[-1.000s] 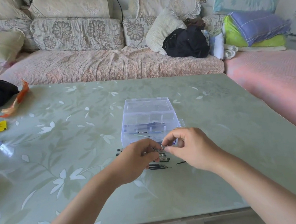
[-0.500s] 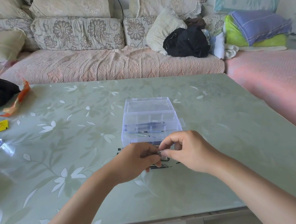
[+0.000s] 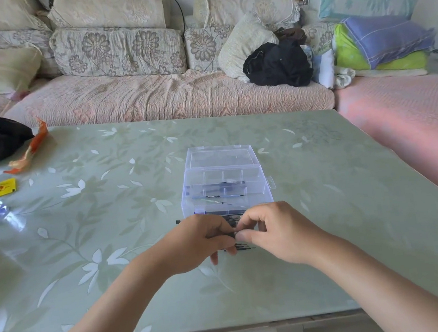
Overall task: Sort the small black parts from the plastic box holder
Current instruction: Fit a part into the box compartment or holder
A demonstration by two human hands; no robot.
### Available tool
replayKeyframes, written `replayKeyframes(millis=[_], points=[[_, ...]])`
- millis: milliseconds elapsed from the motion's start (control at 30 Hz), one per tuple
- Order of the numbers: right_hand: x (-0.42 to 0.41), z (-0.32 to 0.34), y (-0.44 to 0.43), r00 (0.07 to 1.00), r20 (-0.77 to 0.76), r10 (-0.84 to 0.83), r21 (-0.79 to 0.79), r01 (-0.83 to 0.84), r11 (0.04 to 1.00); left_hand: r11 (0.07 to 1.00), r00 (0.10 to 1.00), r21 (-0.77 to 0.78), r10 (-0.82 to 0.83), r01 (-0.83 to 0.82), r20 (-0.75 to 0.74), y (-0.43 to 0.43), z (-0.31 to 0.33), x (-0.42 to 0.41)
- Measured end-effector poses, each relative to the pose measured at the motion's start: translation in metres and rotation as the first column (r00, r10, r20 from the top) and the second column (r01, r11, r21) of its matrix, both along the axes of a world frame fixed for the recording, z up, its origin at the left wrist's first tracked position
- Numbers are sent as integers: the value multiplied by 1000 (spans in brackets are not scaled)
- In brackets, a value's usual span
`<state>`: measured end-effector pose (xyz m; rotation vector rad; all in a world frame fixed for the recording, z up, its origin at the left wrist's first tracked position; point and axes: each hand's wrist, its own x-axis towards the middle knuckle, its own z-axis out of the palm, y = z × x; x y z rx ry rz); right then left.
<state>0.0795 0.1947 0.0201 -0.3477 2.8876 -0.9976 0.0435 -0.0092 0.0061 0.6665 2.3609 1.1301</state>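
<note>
Left hand (image 3: 201, 242) and right hand (image 3: 276, 230), drawn closer to the table's (image 3: 351, 206) near edge, jointly pinch one small black part (image 3: 232, 234) (seemingly freed for sorting).

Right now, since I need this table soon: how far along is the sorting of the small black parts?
Partly done. A few slim parts already lie in compartments of the clear box. The left hand and right hand together pinch one black part just before the box. Several loose parts lie on the table under the hands.
</note>
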Motion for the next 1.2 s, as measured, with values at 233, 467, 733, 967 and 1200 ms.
replayKeyframes(millis=[233, 467, 733, 967, 1200], points=[[-3, 2, 2, 994, -108, 2, 91, 8, 996, 1000, 999, -4, 23, -23, -35, 4, 4, 2], [-4, 1, 7, 997, -72, 29, 127, -20, 992, 997, 999, -79, 2, -6, -48, 0, 3, 0], [-4, 1, 7, 994, -93, 58, 177, -41, 983, 992, 994, -125, -12, -2, -111, -1, 4, 0], [-7, -6, 6, 992, -98, 81, 240, -56, 969, 963, 945, -268, -66, -24, -322, -1, 2, 2], [-8, -6, 7, 992, -100, 73, 209, -51, 977, 976, 970, -215, -26, -27, -241, 1, 0, 0]])
